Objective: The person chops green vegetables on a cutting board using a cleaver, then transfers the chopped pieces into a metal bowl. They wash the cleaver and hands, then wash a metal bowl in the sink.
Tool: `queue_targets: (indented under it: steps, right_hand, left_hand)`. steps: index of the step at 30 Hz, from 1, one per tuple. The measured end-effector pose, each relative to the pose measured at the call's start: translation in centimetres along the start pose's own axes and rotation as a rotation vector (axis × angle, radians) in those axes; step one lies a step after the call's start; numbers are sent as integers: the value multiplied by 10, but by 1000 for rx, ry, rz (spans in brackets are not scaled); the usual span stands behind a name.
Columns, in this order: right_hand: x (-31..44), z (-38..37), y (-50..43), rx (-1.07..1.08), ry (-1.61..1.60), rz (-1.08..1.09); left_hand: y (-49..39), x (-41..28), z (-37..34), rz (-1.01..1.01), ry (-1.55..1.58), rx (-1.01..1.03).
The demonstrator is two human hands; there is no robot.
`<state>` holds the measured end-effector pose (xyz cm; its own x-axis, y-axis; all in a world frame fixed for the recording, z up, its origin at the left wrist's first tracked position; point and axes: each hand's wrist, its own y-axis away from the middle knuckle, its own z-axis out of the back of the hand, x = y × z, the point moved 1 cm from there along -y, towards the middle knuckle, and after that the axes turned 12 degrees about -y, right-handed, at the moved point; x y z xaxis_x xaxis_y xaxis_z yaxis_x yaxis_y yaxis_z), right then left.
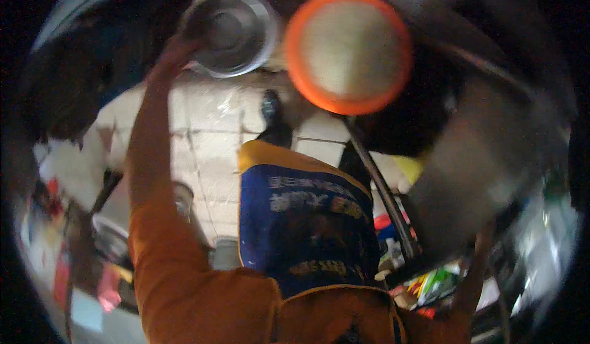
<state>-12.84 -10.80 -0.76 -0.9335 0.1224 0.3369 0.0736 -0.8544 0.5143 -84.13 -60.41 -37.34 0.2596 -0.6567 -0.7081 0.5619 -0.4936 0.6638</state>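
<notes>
My left arm reaches forward, and my left hand (184, 48) grips the left rim of a round metal basin (268, 39). Motion blur hides the exact place of the fingers. The basin's inside looks dark, with ring shapes at its bottom. Just to the right of it is a round container with a bright orange rim (297, 79), its middle filled with a pale beige surface that I cannot identify. My right forearm (465, 286) shows at the lower right beside a blurred grey surface (470, 178); the right hand itself is out of view.
A blue apron with yellow trim (304, 224) covers my front. Pale floor tiles (212, 159) lie below. A dark metal bar (380, 182) slants down on the right, near colourful packets (435, 284). Another metal vessel (110, 238) stands at left.
</notes>
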Motion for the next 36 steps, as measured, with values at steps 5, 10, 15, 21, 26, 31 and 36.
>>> queue_targets:
  steps: [5,10,15,21,26,31,36]
  right_hand:
    - [32,-42,-30,66,-12,170]
    - [25,-90,-86,190,-53,243]
    - [23,-167,-120,386,-9,352]
    - [25,-249,-78,523,113,452]
    - [16,-242,-78,511,51,450]
    - [52,-112,-98,361,-483,471]
    - [163,90,-27,374,-504,928]
  left_hand:
    - [122,-26,43,-412,-1052,17]
    - [240,-115,-14,24,233,-153]
    - [368,-134,-44,-24,-193,-363]
    - [477,-242,-194,76,390,-349]
    - [500,-267,-277,33,-98,-445]
    - [456,-315,-371,-298,-57,-103]
    - [434,-370,-465,4,709,23]
